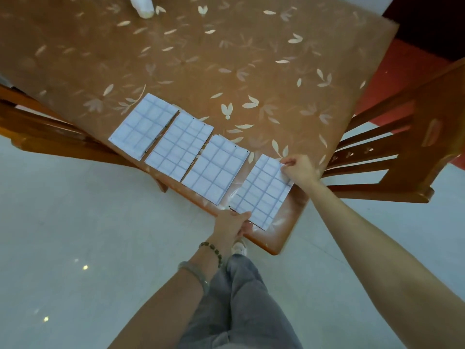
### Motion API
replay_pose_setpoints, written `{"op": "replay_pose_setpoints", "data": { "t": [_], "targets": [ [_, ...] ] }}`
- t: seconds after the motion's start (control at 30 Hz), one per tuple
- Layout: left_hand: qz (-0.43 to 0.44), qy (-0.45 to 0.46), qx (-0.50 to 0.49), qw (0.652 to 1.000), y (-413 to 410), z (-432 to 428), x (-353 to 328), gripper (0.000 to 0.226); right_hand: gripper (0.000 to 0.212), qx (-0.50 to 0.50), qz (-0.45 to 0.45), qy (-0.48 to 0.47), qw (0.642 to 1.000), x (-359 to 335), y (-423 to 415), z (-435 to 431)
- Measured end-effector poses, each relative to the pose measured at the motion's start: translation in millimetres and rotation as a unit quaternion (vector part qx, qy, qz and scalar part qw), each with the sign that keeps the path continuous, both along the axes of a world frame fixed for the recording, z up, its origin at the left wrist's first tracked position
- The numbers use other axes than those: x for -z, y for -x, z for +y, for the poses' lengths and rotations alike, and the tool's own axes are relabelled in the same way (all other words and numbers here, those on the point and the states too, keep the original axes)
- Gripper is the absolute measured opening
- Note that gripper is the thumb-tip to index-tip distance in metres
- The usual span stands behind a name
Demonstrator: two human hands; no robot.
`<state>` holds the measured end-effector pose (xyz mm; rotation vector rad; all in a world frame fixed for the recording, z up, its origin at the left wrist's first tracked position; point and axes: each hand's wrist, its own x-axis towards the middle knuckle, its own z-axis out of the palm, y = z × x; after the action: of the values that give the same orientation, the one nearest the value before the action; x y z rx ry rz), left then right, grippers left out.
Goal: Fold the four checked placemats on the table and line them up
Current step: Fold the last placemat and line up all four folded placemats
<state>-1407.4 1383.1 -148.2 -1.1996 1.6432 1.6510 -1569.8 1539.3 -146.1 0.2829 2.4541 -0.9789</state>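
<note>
Head view, hands (232, 222) (299, 170) pinching rightmost placemat (264, 190)

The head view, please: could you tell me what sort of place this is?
Likely a home dining room: a wooden table with a leaf-patterned cover, wooden slat-back chairs beside it, and a pale polished floor.

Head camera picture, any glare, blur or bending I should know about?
Head view: wide-angle lens bends the table outline and tilts the right chair; glare on the clear cover beside the rightmost placemat; small light spots on the floor; soft, even light, faint shadows.
</note>
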Motion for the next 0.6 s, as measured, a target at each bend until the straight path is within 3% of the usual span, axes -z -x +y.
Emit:
{"op": "replay_pose_setpoints", "data": {
  "t": [0.13,0.33,0.43,0.53,0.6],
  "targets": [
    [0.0,0.058,0.045,0.997,1,-1,2,0.03,0.025,-0.022,0.02,-0.028,0.999,2,-5,1],
    [-0.013,0.017,0.094,0.995,2,-15,-13,0.041,0.024,-0.01,0.122,-0.021,0.992,-4,-5,7],
    [0.073,0.065,0.135,0.986,-3,-36,-30,0.037,0.022,-0.028,0.159,-0.031,0.986,-9,-10,15],
    [0.176,0.173,0.197,0.949,-1,-65,-43,0.022,0.026,-0.036,0.16,-0.047,0.985,-18,-27,12],
    [0.2,0.212,0.251,0.923,5,-85,-45,0.027,0.028,-0.04,0.168,-0.048,0.984,-21,-42,6]
  ]
}}
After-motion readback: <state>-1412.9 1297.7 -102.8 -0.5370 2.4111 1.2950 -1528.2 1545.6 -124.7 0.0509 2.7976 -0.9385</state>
